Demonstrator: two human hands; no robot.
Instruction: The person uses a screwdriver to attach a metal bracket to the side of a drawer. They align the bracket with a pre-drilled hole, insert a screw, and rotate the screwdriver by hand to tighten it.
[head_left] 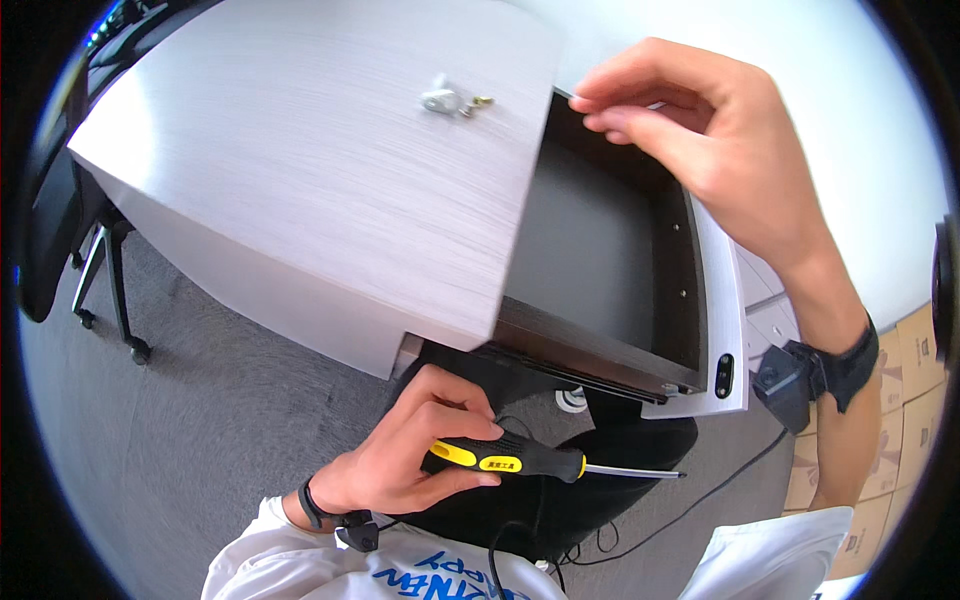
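My left hand [405, 435] is wrapped round the black and yellow handle of a screwdriver [545, 461], low in front of me. The thin metal shaft points right, touching nothing that I can see. Above the far end of a pulled-out drawer [597, 250], my right hand [705, 140] has its thumb and fingertips pinched together. Whatever is between them, if anything, is too small to tell. The drawer has dark sides and a pale front panel [722, 300]. It sticks out from a pale wood-grain cabinet [320, 170], on whose top lie small metal and whitish fittings [440, 98].
Cardboard boxes [885, 440] are stacked at the right by a white wall [850, 120]. A black chair [105, 240] on castors stands at the left on grey carpet [240, 400]. A cable [700, 505] runs from the device strapped to my right wrist.
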